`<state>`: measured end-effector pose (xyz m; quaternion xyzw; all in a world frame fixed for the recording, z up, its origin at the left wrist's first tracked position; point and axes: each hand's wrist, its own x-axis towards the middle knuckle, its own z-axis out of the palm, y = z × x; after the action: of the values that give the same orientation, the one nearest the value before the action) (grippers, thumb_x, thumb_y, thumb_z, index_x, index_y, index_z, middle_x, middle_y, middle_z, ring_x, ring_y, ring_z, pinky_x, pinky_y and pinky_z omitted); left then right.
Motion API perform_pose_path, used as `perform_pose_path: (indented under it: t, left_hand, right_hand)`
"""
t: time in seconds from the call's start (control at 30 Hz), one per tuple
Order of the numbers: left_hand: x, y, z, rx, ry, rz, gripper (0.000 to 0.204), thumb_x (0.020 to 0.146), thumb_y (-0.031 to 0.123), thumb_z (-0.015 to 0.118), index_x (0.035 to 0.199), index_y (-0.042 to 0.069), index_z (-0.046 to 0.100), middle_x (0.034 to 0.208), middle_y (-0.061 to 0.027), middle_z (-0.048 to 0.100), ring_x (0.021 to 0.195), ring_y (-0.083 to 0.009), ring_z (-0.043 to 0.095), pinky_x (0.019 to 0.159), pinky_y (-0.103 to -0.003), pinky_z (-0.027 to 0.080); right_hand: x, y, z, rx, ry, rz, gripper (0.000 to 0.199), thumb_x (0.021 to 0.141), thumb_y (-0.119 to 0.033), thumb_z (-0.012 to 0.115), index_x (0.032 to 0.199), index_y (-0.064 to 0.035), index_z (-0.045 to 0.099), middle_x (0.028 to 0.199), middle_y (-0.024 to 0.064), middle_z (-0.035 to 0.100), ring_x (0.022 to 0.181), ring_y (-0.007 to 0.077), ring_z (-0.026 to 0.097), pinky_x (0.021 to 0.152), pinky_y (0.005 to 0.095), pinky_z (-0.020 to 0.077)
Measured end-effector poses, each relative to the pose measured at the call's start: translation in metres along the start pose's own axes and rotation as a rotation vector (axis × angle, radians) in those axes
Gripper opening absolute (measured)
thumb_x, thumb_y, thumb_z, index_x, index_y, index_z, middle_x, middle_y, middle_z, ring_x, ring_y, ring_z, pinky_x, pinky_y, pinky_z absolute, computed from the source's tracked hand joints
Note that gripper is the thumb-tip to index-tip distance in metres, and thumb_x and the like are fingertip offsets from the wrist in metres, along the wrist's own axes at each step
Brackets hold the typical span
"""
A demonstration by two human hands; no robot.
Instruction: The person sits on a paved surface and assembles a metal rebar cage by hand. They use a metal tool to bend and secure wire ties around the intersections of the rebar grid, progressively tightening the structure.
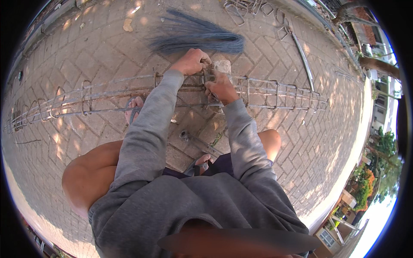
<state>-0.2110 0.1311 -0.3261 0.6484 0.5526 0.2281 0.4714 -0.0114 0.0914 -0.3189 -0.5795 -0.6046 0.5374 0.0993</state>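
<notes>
A long cage of steel reinforcing bars [275, 92], with square stirrups around it, lies across in front of me. My left hand [191, 62] is over the cage's far side, its fingers closed in a pinch near a stirrup. Just to its right, my right hand [223, 89] is closed at the same crossing of bars, its fingertips pointing at the left hand's. Whatever lies between the fingers is too small to make out. A pale stone block [222, 66] sits behind the right hand, partly hidden by it. Beyond the hands lies a bundle of dark tie wire [206, 42].
Loose bent stirrups [234, 13] lie at the far side, beside a long metal bar [303, 58]. A metal tool [195, 141] rests on the brick paving [297, 146] between my sandalled feet. My left foot [134, 109] is against the near side of the cage.
</notes>
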Motion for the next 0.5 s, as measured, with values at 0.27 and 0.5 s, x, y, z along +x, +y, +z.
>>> perform_pose_path:
  t: [0.27,0.5]
  left_hand:
    - [-0.013,-0.009,-0.005,-0.029,0.110,-0.131,0.030,0.088,0.006,0.074,0.118,0.000,0.075,0.106,-0.0153,0.078,0.098,-0.0228,0.074,0.086,-0.036,0.057]
    - [-0.016,-0.017,-0.006,-0.261,-0.070,-0.208,0.027,0.090,0.006,0.073,0.116,0.000,0.076,0.100,-0.0117,0.078,0.093,-0.0178,0.071,0.084,-0.034,0.056]
  right_hand:
    - [-0.006,-0.027,-0.039,0.255,-0.216,0.087,0.059,0.091,-0.007,0.066,0.147,0.0077,0.052,0.075,0.0078,0.067,0.060,0.0124,0.063,0.050,0.0284,0.0482]
    - [-0.024,-0.027,-0.025,0.224,-0.116,0.020,0.055,0.094,-0.001,0.059,0.148,0.0044,0.053,0.067,0.0087,0.065,0.051,0.0119,0.056,0.045,0.0302,0.0442]
